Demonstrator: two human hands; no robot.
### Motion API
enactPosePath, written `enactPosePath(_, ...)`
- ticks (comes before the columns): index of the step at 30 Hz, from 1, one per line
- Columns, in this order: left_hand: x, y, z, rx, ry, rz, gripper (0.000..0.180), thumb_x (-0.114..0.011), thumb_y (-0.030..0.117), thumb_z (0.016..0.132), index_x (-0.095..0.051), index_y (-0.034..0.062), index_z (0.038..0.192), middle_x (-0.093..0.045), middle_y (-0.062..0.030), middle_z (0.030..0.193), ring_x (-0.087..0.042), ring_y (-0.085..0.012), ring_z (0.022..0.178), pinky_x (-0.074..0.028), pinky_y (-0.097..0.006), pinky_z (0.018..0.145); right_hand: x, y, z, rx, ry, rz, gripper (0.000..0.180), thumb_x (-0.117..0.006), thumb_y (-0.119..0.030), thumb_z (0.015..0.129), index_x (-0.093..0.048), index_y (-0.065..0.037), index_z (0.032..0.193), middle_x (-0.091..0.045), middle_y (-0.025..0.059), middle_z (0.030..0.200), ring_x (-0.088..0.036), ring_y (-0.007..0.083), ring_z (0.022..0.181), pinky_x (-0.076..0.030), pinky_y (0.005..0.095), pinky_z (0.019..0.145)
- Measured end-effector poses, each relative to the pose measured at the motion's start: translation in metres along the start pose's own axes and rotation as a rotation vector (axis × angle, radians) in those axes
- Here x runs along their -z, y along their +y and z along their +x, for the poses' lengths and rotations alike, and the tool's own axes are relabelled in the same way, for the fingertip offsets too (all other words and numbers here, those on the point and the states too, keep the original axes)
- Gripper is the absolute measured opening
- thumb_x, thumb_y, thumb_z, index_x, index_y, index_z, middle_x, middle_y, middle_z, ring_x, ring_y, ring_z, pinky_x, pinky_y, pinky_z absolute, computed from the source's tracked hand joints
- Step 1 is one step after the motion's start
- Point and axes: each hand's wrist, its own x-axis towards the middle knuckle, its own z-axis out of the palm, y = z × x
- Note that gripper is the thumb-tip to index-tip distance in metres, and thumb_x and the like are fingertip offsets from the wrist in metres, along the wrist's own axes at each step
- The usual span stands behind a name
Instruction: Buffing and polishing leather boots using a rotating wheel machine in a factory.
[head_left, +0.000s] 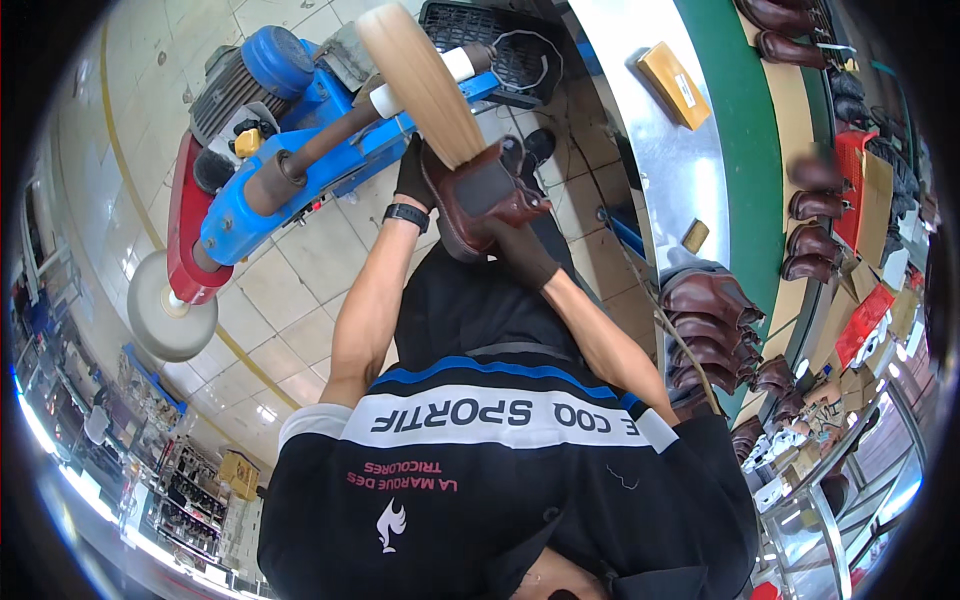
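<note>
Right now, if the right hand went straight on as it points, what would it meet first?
The right hand would first meet the brown ankle boot it holds; depth beyond is unclear.

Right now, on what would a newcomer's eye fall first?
First, the big tan wheel at top centre, mounted on a blue-and-red machine. Just below it, the dark-gloved left hand and right hand hold a shiny brown boot. At right, more brown footwear is packed in a row.

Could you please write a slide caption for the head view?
Left hand and right hand, both dark-gloved, hold a brown boot at a tan wheel on a blue machine.
</note>
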Motion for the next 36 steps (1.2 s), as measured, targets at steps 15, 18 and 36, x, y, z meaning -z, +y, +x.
enactPosePath(15,-0.023,0.033,-0.078,0.457,0.013,-1.471,0.044,-0.037,0.039,0.095,-0.048,0.0050,0.120,-0.054,-0.0091,0.117,-0.050,-0.0214,0.108,-0.039,-0.034,0.096,-0.014,-0.048,-0.133,-0.073,-0.014,-0.321,0.018,-0.059,-0.017,0.082,-0.055,-0.002,0.092,-0.058,0.0024,0.085,-0.054,0.0080,0.079,-0.044,0.0250,0.071)
enactPosePath(18,-0.040,0.029,-0.068,0.582,0.110,-1.468,0.034,-0.043,0.035,0.094,-0.054,0.0052,0.105,-0.059,-0.0077,0.102,-0.053,-0.0219,0.097,-0.041,-0.032,0.092,0.010,-0.045,-0.111,-0.145,0.025,-0.323,0.019,-0.060,-0.015,0.079,-0.055,-0.004,0.094,-0.058,0.0021,0.088,-0.056,0.0099,0.080,-0.045,0.0265,0.073)
enactPosePath(36,-0.003,0.071,-0.084,0.300,-0.162,-1.398,0.056,-0.040,0.046,0.091,-0.041,0.0045,0.127,-0.051,-0.0141,0.124,-0.048,-0.0278,0.113,-0.036,-0.041,0.099,-0.028,-0.066,-0.132,0.069,-0.091,-0.648,0.021,-0.062,-0.019,0.079,-0.055,-0.005,0.092,-0.053,-0.0011,0.080,-0.049,0.0078,0.075,-0.042,0.0259,0.066)
